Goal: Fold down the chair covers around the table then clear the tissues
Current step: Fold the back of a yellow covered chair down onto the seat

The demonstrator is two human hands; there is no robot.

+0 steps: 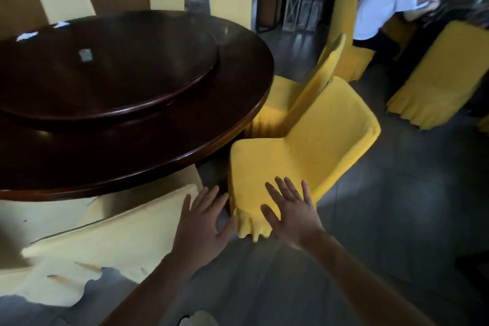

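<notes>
Grip wide on both sides: left hand (205, 222) and right hand (291, 216) flat, fingers spread, holding nothing. Right palm over the ruffled hem of a bright yellow chair cover (304, 145), soft-napped, beside the round dark polished surface (232, 103). White tissues (27, 35) crumpled at its far edge.

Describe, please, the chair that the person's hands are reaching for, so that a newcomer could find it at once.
Start at the big dark round table. At its near right edge stands a bright yellow covered chair, with the right hand over its seat corner and the left hand beside it. Unlike the yellow chair behind, it sits clear of the table.
</notes>
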